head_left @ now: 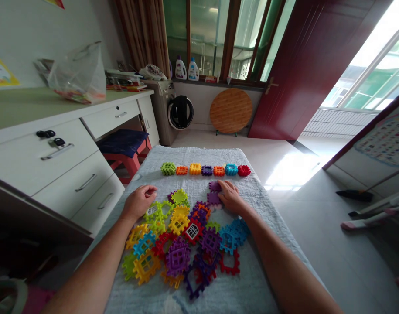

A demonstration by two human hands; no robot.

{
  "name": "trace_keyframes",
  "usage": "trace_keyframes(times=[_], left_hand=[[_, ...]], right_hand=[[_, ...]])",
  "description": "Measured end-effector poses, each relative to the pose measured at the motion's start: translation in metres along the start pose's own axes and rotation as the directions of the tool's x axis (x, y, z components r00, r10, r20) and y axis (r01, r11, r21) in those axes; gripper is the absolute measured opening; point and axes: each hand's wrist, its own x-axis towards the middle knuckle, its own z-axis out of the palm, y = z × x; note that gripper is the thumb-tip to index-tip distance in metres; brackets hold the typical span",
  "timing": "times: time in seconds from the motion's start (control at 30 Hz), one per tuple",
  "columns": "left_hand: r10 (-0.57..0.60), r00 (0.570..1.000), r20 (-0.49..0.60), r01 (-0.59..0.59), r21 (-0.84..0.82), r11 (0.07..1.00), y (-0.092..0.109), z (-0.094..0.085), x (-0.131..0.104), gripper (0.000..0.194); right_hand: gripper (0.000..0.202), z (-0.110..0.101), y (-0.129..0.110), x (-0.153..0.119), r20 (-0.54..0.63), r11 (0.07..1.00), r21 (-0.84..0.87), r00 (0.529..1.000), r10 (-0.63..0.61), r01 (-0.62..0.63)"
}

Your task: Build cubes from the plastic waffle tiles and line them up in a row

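My left hand [140,202] rests on the cloth at the left, its fingers curled in and nothing visible in them. Just right of it lie light green interlocking tiles [160,210]. My right hand [231,197] has its fingers and thumb on the right edge of two joined purple tiles [213,199], which lie on the cloth. Its fingertips partly cover them. Between my arms spreads a loose pile of notched plastic tiles, among them a purple window tile [178,257], a red tile with a white window [193,231], yellow tiles [147,266] and blue tiles [228,239].
Beyond my hands stands a row of small assembled blocks, from a green one [168,168] to a red one [244,170]. A pale blue cloth [192,153] covers the table. A white desk [68,161] is at left, a stool [125,146] beside it.
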Motion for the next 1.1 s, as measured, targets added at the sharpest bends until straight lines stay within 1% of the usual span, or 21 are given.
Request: trace_keyframes(times=[0.13, 0.3, 0.37, 0.47, 0.63, 0.77, 0.83, 0.93, 1.0, 1.1], left_hand=[[0.016, 1.000, -0.001, -0.016, 0.004, 1.000, -0.002, 0.001, 0.000, 0.031], [0.025, 1.000, 0.002, -0.025, -0.003, 1.000, -0.006, 0.003, 0.001, 0.031], [0.025, 1.000, 0.003, -0.025, -0.005, 1.000, -0.007, 0.004, 0.001, 0.030], [0.023, 1.000, -0.001, -0.023, 0.004, 1.000, -0.006, 0.004, 0.001, 0.030], [0.016, 1.000, -0.004, -0.016, 0.016, 1.000, -0.003, 0.002, 0.000, 0.030], [0.017, 1.000, -0.002, -0.017, 0.021, 1.000, -0.003, 0.002, 0.000, 0.029], [0.020, 1.000, 0.002, -0.020, 0.018, 1.000, -0.004, 0.002, 0.000, 0.030], [0.027, 1.000, 0.004, -0.027, 0.011, 1.000, -0.005, 0.003, 0.000, 0.030], [0.031, 1.000, 0.002, -0.031, 0.006, 0.999, -0.007, 0.004, 0.000, 0.030], [0.016, 1.000, 0.015, -0.016, -0.005, 1.000, -0.007, 0.003, 0.002, 0.031]], right_hand=[[0.043, -0.002, 0.001, 0.001, -0.018, 1.000, 0.000, 1.000, -0.021, 0.021], [0.053, 0.002, 0.006, 0.003, -0.032, 1.000, -0.020, 0.999, -0.009, 0.009], [0.050, 0.002, 0.005, 0.003, -0.018, 1.000, -0.020, 1.000, -0.012, 0.012], [0.040, -0.003, 0.000, 0.003, -0.013, 1.000, -0.006, 1.000, -0.013, 0.013], [0.030, -0.007, -0.006, 0.003, -0.066, 0.999, 0.025, 0.997, -0.031, 0.033], [0.022, -0.005, -0.006, 0.005, -0.104, 0.999, 0.046, 0.995, 0.002, 0.003], [0.023, -0.008, -0.007, 0.004, -0.137, 0.997, 0.082, 0.990, 0.012, -0.001], [0.027, -0.019, -0.012, 0.000, -0.177, 0.985, 0.158, 0.983, -0.037, 0.066], [0.030, -0.027, -0.018, -0.007, -0.159, 0.973, 0.199, 0.983, -0.089, 0.120], [0.034, -0.032, -0.026, -0.017, -0.054, 0.965, 0.208, 0.987, -0.153, 0.161]])
